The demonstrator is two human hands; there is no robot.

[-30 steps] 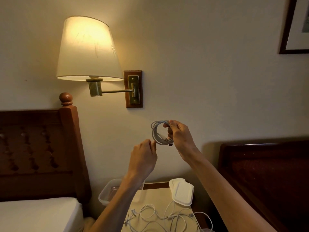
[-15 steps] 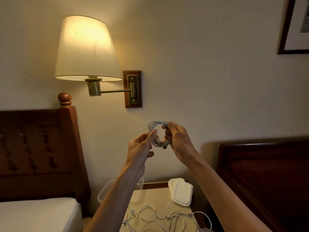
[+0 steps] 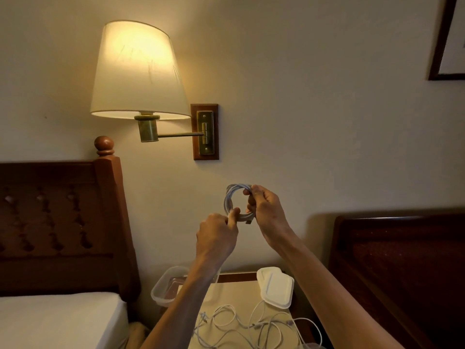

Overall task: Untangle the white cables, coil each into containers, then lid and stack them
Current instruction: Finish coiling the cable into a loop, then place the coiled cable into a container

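Note:
A white cable wound into a small coil [image 3: 231,197] is held up in front of the wall. My right hand [image 3: 266,210] grips the coil's right side, fingers curled round the strands. My left hand [image 3: 217,235] pinches the coil's lower edge from below. Down on the small bedside table [image 3: 226,293], more white cables [image 3: 241,326] lie loose and tangled. A clear plastic container [image 3: 163,288] stands at the table's back left, partly hidden by my left forearm. White lids [image 3: 275,285] lie stacked at the back right.
A lit wall lamp [image 3: 138,71] hangs above left on a brass arm. A dark wooden headboard [image 3: 57,222] and white mattress [image 3: 57,321] are on the left. Another dark headboard [image 3: 402,268] is on the right. A picture frame [image 3: 446,41] hangs top right.
My left hand came up from a little apart and took hold of the coil's lower edge. The right hand kept the coil steady at about the same height.

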